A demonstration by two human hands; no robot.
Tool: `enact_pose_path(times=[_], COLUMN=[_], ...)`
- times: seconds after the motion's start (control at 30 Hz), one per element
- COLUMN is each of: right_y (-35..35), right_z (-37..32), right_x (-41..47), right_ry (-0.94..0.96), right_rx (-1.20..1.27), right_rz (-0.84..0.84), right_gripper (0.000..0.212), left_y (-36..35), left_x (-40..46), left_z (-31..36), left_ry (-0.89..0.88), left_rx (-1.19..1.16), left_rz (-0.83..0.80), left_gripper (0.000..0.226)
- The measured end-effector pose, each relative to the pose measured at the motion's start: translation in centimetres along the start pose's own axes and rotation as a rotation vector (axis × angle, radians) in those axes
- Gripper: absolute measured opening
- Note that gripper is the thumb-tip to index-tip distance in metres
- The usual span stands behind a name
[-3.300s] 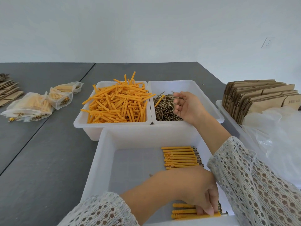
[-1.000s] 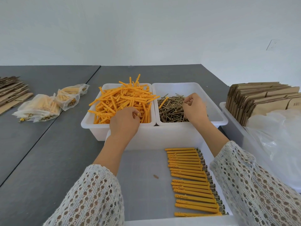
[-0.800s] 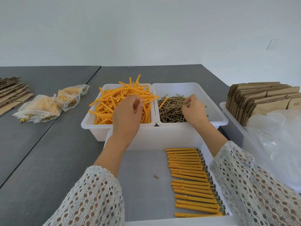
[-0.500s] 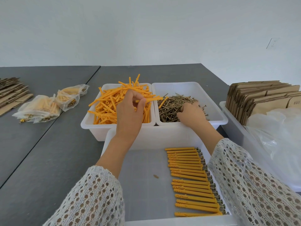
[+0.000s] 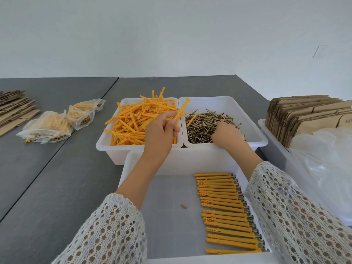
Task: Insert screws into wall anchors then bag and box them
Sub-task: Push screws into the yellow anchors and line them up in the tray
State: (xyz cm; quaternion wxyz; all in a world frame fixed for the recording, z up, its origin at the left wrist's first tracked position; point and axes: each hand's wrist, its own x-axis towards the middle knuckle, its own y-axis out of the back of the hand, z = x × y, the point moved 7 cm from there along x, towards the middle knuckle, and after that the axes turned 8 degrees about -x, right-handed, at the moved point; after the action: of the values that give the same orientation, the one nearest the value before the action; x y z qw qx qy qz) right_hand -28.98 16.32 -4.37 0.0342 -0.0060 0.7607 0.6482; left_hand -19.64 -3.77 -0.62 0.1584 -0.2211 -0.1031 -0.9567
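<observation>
My left hand [image 5: 162, 130] pinches an orange wall anchor [image 5: 182, 109] and holds it tilted above the divide between two white bins. The left bin [image 5: 108, 149] is heaped with loose orange anchors [image 5: 137, 122]. The right bin [image 5: 255, 130] holds a pile of brass screws [image 5: 203, 124]. My right hand [image 5: 227, 134] is down in the screw pile with its fingers curled into the screws; what they hold is hidden. In the near white tray [image 5: 131, 164] lies a row of several anchors with screws inserted [image 5: 222, 208].
Filled clear bags [image 5: 47, 126] lie on the grey table [image 5: 57, 178] at the left, beside flat cardboard [image 5: 13, 107]. At the right a white bin [image 5: 270, 147] holds folded cardboard boxes [image 5: 308, 115] and clear plastic bags [image 5: 327, 164].
My left hand left the near tray, reached into the anchor bin and lifted one anchor out. My right hand dropped lower into the screw pile.
</observation>
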Motion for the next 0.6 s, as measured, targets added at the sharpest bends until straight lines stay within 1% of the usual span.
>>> enact_pose_path(times=[0.07, 0.17, 0.23, 0.33, 0.4, 0.47, 0.5, 0.53, 0.6], right_y=[-0.1, 0.0, 0.1, 0.6, 0.6, 0.5, 0.5, 0.6, 1.1], right_z=[0.1, 0.3, 0.2, 0.1, 0.1, 0.3, 0.4, 0.4, 0.2], right_x=[0.1, 0.2, 0.2, 0.4, 0.6, 0.9, 1.0, 0.9, 0.5], right_ry=[-0.011, -0.036, -0.033, -0.020, 0.007, 0.034, 0.049, 0.073, 0.120], right_rx=[0.009, 0.053, 0.089, 0.149, 0.238, 0.407, 0.478, 0.501, 0.531], right_rz=[0.011, 0.080, 0.154, 0.294, 0.332, 0.315, 0.308, 0.309, 0.344], right_gripper=[0.006, 0.009, 0.018, 0.041, 0.041, 0.041, 0.043, 0.041, 0.021], left_y=[-0.2, -0.4, -0.6, -0.9, -1.2, -1.3, -1.3, -1.4, -1.5], left_x=[0.0, 0.1, 0.1, 0.2, 0.2, 0.1, 0.0, -0.2, -0.7], left_z=[-0.2, -0.5, -0.6, -0.9, -1.3, -1.5, -1.4, -1.1, -0.6], left_ry=[0.027, 0.079, 0.108, 0.158, 0.199, 0.191, 0.151, 0.095, -0.017], left_rx=[-0.024, -0.121, -0.181, -0.220, -0.207, -0.110, -0.023, 0.075, 0.259], left_rz=[-0.008, -0.010, -0.013, -0.029, -0.040, -0.058, -0.075, -0.099, -0.145], left_gripper=[0.026, 0.028, 0.030, 0.031, 0.029, 0.022, 0.019, 0.018, 0.021])
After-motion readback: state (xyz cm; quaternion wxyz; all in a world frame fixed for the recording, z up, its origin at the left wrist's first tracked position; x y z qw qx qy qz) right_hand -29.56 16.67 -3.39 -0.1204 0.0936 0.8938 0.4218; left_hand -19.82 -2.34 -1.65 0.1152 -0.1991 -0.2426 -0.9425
